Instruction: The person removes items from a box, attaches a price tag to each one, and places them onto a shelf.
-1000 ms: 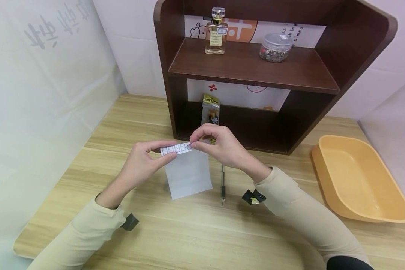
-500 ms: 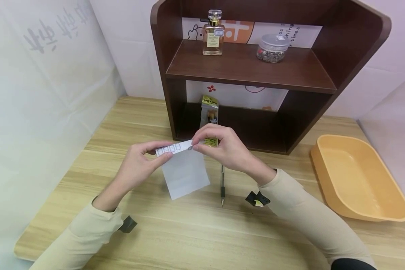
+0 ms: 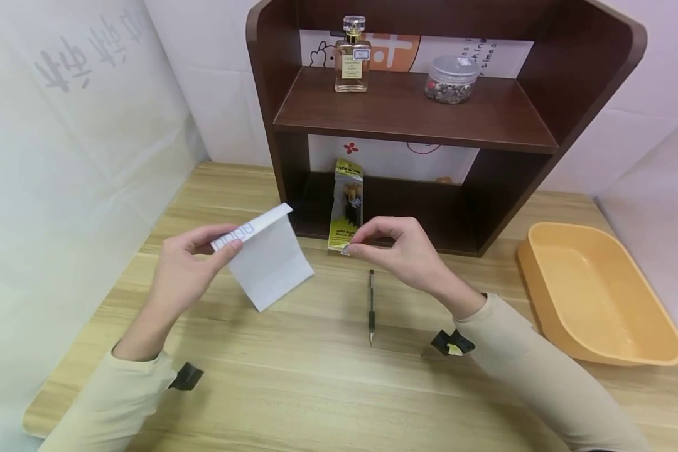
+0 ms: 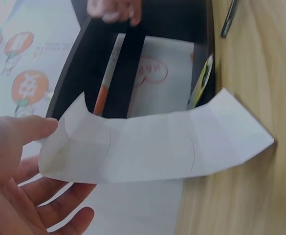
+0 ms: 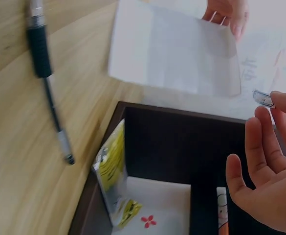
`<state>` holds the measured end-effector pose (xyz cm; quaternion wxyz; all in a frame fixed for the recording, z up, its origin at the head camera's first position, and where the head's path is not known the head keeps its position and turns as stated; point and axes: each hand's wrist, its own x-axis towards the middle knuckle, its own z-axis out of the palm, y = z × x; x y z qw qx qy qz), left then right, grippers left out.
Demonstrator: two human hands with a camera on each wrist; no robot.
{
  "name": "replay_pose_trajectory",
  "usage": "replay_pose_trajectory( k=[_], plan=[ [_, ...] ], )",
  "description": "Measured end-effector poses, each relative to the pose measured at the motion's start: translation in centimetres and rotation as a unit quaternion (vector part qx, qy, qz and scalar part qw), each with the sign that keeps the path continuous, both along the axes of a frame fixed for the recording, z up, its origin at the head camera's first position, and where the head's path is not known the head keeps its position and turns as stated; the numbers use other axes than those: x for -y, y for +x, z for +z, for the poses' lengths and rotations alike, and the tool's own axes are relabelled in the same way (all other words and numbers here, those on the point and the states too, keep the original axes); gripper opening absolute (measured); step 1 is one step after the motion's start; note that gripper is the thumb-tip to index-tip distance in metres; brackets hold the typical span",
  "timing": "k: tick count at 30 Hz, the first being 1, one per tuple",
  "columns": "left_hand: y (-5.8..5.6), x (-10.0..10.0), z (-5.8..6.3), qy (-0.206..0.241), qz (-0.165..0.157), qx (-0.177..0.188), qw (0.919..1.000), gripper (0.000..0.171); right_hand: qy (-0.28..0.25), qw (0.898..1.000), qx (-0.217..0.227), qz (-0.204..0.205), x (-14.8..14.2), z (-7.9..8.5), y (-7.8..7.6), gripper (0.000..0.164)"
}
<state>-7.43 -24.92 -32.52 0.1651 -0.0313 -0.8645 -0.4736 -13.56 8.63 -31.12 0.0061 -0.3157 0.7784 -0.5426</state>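
Note:
My left hand [image 3: 183, 267] pinches a white sheet of label stickers [image 3: 274, 257] by its folded top edge, thumb on the printed strip. Several blue-framed labels show beside that thumb, and the sheet hangs down toward the table. In the left wrist view the sheet [image 4: 147, 147] bends in a curve away from the fingers. Between thumb and forefinger my right hand [image 3: 409, 254] holds one small label sticker [image 5: 263, 98], apart from the sheet. It is in front of a yellow-and-clear packet of brushes [image 3: 347, 207] leaning in the lower shelf.
A black pen [image 3: 371, 307] lies on the wooden table [image 3: 316, 389]. The dark brown shelf [image 3: 418, 125] stands behind, bearing a perfume bottle [image 3: 352, 59] with a label on it and a lidded clear jar [image 3: 451, 80] of small metal pieces. At the right is an orange tray [image 3: 599, 295].
The small label has come off the sheet into my right hand. My left hand has moved left with the sheet, and my right hand slightly right, uncovering more of the brush packet.

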Motion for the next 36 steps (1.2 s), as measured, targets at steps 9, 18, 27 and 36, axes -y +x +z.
replay_pose_trajectory(
  k=[9,18,27,36],
  plan=[
    [0.3,4.2,1.4,-0.044,0.108,-0.034,0.9926,0.032,0.048,0.998,0.024,-0.041,-2.3,-1.5,0.1,0.007],
    [-0.6,7.2,1.9,-0.194,0.205,-0.133,0.9501,0.031,0.054,0.995,0.081,-0.037,-4.0,-3.4,0.3,0.007],
    [-0.6,6.5,-1.1,-0.261,0.185,-0.156,0.9346,0.034,0.066,0.993,0.089,-0.045,-5.0,-5.2,0.6,0.007],
    [-0.1,3.6,-3.5,-0.276,0.116,-0.132,0.945,0.034,0.072,0.988,0.127,-0.049,-5.5,-6.5,1.0,0.007]
  ],
)
